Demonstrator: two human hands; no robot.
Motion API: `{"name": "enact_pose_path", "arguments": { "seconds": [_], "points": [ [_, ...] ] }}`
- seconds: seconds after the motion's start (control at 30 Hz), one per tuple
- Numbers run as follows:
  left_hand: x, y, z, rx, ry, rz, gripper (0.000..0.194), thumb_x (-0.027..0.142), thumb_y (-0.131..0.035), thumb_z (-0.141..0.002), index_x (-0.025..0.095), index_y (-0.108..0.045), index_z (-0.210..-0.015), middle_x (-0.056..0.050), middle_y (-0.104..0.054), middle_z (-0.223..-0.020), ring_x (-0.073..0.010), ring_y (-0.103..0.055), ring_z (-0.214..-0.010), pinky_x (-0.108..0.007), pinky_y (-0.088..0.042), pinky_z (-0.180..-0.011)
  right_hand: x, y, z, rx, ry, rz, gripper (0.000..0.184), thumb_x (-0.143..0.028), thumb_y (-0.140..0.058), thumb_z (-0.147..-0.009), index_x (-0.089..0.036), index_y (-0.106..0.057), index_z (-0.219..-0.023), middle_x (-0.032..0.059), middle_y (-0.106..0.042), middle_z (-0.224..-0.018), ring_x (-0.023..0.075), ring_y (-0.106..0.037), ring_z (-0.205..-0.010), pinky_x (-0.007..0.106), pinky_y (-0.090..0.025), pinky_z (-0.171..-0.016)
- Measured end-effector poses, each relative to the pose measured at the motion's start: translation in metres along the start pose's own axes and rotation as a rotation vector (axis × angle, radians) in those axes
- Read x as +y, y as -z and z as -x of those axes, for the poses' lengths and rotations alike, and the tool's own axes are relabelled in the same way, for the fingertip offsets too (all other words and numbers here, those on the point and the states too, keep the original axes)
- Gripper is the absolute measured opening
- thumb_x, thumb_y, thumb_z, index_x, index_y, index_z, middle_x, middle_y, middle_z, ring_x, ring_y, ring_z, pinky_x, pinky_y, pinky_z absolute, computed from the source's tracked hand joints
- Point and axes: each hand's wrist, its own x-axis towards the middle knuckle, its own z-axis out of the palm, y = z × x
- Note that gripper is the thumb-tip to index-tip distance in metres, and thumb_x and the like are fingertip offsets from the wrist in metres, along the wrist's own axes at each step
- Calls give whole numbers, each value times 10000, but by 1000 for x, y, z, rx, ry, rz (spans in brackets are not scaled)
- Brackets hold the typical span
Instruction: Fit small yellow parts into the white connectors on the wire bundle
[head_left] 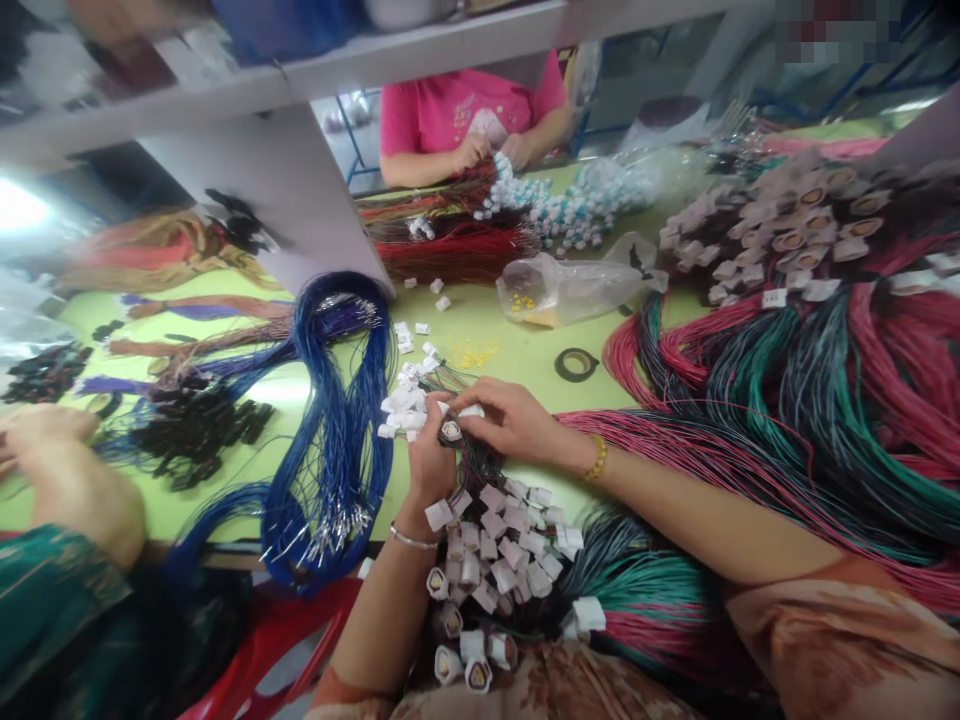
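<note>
Two bare hands meet over the green table (pixel 517 372), with no brand or label readable near them; the lettering on the co-worker's pink shirt (pixel 457 110) is too small to make out. The left hand (pixel 433 455) points up toward twelve o'clock, its thumb and fingers closed around a white connector (pixel 450 430) whose dark-rimmed end faces the camera. The right hand (pixel 514 418) comes in from three o'clock, fingers bent and nearly closed, thumb and fingertips at a small white piece (pixel 471 411) just beside that connector. Whether the two pieces touch is unclear.

The connector lies at the left fingertips, just short of the right thumb. Around it, with twelve at the top of the view, loose white housings (pixel 405 400) sit near at ten o'clock and scattered yellow bits (pixel 472 352) at twelve. A roll of tape (pixel 577 364) lies at two, with a clear plastic bag (pixel 577 290) beyond it, between one and two. A cluster of connectors on wires (pixel 502 560) hangs at five. Blue wires (pixel 289 450) lie at nine, black connectors (pixel 195 430) farther out the same way. Pink, black and green wires (pixel 780 360) spread toward three.
</note>
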Motion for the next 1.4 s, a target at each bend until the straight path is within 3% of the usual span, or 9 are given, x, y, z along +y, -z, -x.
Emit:
{"name": "enact_pose_path", "arguments": {
  "seconds": [0.17, 0.33, 0.5, 0.57, 0.63, 0.77, 0.9, 1.2, 1.4],
  "points": [
    [5, -1, 0, 61, 82, 229, 367, 413, -878, -648, 201, -697, -886, -5, -704, -827, -146, -668, -786, -274, -527, -797, -6, -13, 18, -141, 228, 148, 201, -153, -617, -897, -183, -690, -1081, 104, -669, -1052, 223, -630, -1002, 381, -544, -854],
    [12, 0, 0, -68, 114, 106, 371, 356, -914, -591, 151, -712, -826, 30, -630, -633, -45, -409, -463, -198, -327, -457, -16, -24, 37, -578, 382, 398, 156, -121, -667, -795, -114, -712, -945, 159, -690, -984, 217, -639, -775, 344, -535, -653],
    [9, 1, 1, -163, 86, -51, 297, 329, -867, -633, 164, -770, -860, 0, -665, -676, -70, -389, -477, -230, -325, -459, -9, 23, 19, -679, 239, 28, 292, -290, -669, -914, -190, -716, -1184, 59, -753, -976, 153, -662, -783, 273, -522, -740],
    [9, 1, 3, -199, 62, -117, 244, 302, -838, -676, 187, -796, -887, 10, -621, -620, -110, -442, -514, -257, -381, -501, 10, 47, -2, -585, 97, -8, 228, -258, -565, -970, -204, -747, -1097, 22, -766, -938, 139, -673, -800, 254, -507, -763],
    [10, 0, 5, -233, 27, -162, 215, 290, -816, -713, 197, -812, -907, 13, -579, -572, -140, -474, -538, -280, -423, -545, 34, 62, -25, -272, -92, 195, 200, -163, -565, -922, -153, -761, -962, 51, -771, -904, 163, -672, -809, 268, -487, -781],
    [14, 0, 8, -253, -16, -173, 221, 301, -797, -739, 221, -821, -944, -34, -670, -677, -194, -567, -627, -321, -489, -643, 79, 60, -56, 72, -374, 474, 215, -105, -584, -864, -105, -765, -981, 135, -778, -1012, 215, -670, -903, 301, -456, -856],
    [15, 0, 8, -215, 46, -114, 303, 316, -827, -716, 225, -813, -1005, -86, -762, -890, -226, -643, -723, -337, -527, -695, 99, 45, -69, 89, -425, 449, 158, -159, -642, -847, -119, -763, -939, 140, -775, -987, 226, -663, -897, 315, -455, -859],
    [3, 3, 2, -63, 131, 57, 310, 311, -885, -622, 226, -784, -903, -33, -742, -755, -198, -668, -673, -325, -554, -657, 88, 47, -61, 191, -480, 116, 142, -181, -567, -907, -114, -689, -880, 96, -743, -824, 146, -661, -714, 273, -537, -720],
    [5, -1, 4, -15, 120, 129, 283, 301, -883, -616, 229, -774, -867, -26, -749, -796, -174, -671, -683, -319, -565, -692, 52, 34, -37, 125, -544, -815, 202, -216, -775, -707, -134, -707, -878, 23, -687, -719, 92, -606, -594, 214, -517, -567]
  ]
}}
